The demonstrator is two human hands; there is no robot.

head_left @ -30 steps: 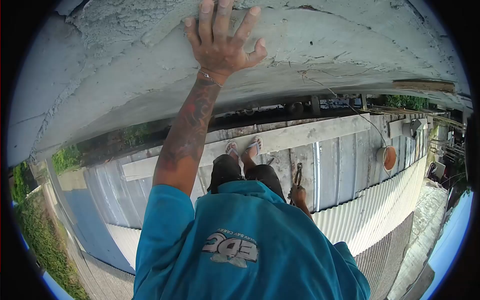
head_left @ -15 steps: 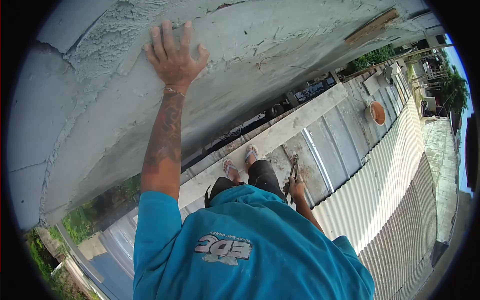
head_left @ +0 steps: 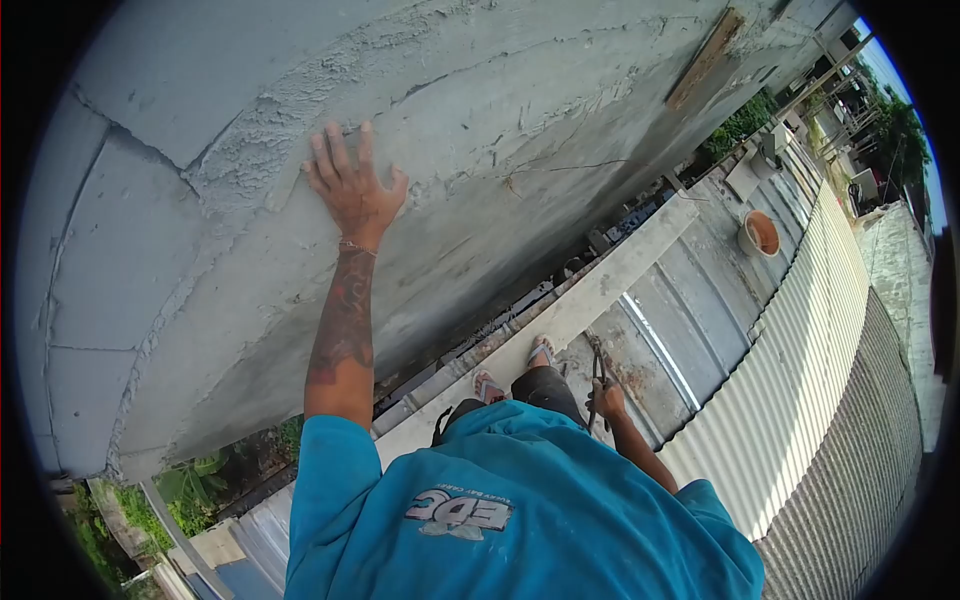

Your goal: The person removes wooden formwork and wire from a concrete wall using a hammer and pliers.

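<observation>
My left hand (head_left: 352, 190) lies flat with spread fingers against the grey plastered wall (head_left: 420, 215). It rests just beside a rough, unsmoothed patch of mortar (head_left: 262, 150). Low at my side, my right hand (head_left: 606, 399) is closed around a long dark metal tool that looks like a pair of pincers (head_left: 598, 358). The jaws point away from me, towards the wall. Part of the handles is hidden by my fingers.
My sandalled feet stand on a narrow board (head_left: 630, 255) along the wall, beside a dark gap. A metal roof (head_left: 690, 290) and corrugated sheets (head_left: 790, 370) lie to the right. A bucket (head_left: 758, 234) stands farther along. A wooden piece (head_left: 705, 58) sits against the wall.
The view has tilted, so more of the upper wall shows and the scene sits lower. My left hand stays pressed on the wall near the rough patch; my right hand still holds the pincers.
</observation>
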